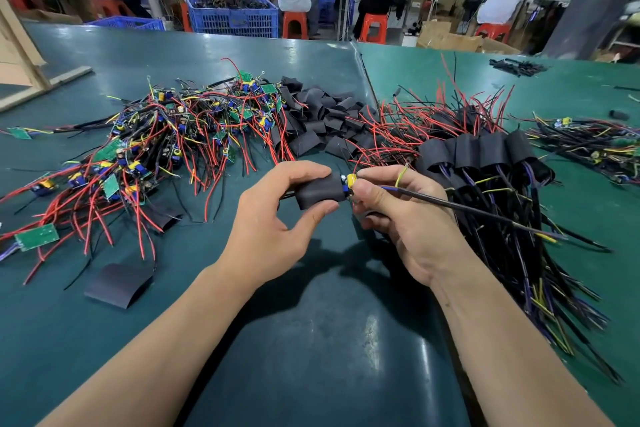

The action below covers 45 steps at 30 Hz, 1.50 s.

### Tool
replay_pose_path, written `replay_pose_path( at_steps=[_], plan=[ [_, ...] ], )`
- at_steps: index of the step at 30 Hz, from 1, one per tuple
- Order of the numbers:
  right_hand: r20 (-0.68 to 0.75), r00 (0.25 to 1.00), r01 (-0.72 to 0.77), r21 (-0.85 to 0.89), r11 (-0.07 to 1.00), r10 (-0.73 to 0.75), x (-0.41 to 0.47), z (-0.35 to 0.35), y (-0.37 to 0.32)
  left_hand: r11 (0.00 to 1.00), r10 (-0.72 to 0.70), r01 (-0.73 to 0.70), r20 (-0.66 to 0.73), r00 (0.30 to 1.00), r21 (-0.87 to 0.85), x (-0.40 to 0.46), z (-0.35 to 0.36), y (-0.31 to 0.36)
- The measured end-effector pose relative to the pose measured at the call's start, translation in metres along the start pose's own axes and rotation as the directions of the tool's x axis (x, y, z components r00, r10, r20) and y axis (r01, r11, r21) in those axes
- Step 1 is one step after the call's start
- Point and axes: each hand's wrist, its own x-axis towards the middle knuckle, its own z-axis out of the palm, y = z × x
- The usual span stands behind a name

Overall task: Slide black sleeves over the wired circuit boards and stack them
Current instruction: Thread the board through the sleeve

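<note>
Step in hand: sleeving one board, approx. mid-slide. The black sleeve [320, 191] sits over most of the wired circuit board [349, 184]; only the board's end w/ a yellow component and a bit of blue shows at the sleeve's right mouth.

Left hand [277, 215]: fingers curled over the top of the sleeve, thumb under its lower edge, so it grips the sleeve w/ a narrow, closed hold. Right hand [401, 215]: thumb and fingertips pinch the exposed board end at the sleeve mouth; the board's dark lead bundle [485, 213] runs out past that hand to the right, w/ a yellow wire looped above the fingers. Both are held just above the table [329, 340], not resting on it.

Next move, as a judgement: push sleeve and board the rest of the way together until the yellow part is covered, keeping the leads straight so they don't snag, then lay the unit on the stack of finished sleeved boards [485, 152] just to the right.

Supply: tangled pile of bare boards [166, 146] w/ red wires to the left, heap of empty sleeves [322, 121] behind the hands, one loose flat sleeve [119, 284] near the left forearm.
</note>
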Motion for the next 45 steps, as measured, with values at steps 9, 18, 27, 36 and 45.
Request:
replay_pose_path(
  at_steps=[9, 18, 27, 36, 45],
  plan=[
    [0.028, 1.0, -0.012, 0.035, 0.999, 0.011, -0.003, 0.002, 0.0, 0.999, 0.049, -0.049, 0.05, 0.998, 0.004, -0.001, 0.001, 0.0],
    [0.016, 1.0, 0.006, 0.136, 0.991, -0.009, -0.001, 0.009, 0.007, 0.994, -0.018, 0.004, 0.124, 0.992, 0.111, 0.001, -0.001, 0.0],
    [0.05, 0.999, -0.023, 0.14, 0.99, 0.017, 0.001, 0.003, 0.004, 0.976, -0.079, 0.052, 0.12, 0.99, 0.213, 0.005, -0.007, 0.002],
    [0.053, 0.999, 0.017, -0.115, 0.993, -0.011, -0.004, 0.003, -0.001, 0.98, -0.05, 0.034, 0.077, 0.996, 0.196, 0.004, -0.005, 0.004],
    [0.099, 0.994, 0.06, -0.148, 0.987, -0.046, -0.005, 0.01, 0.003, 0.961, -0.046, 0.026, 0.064, 0.997, 0.277, 0.006, -0.005, 0.002]
  ],
)
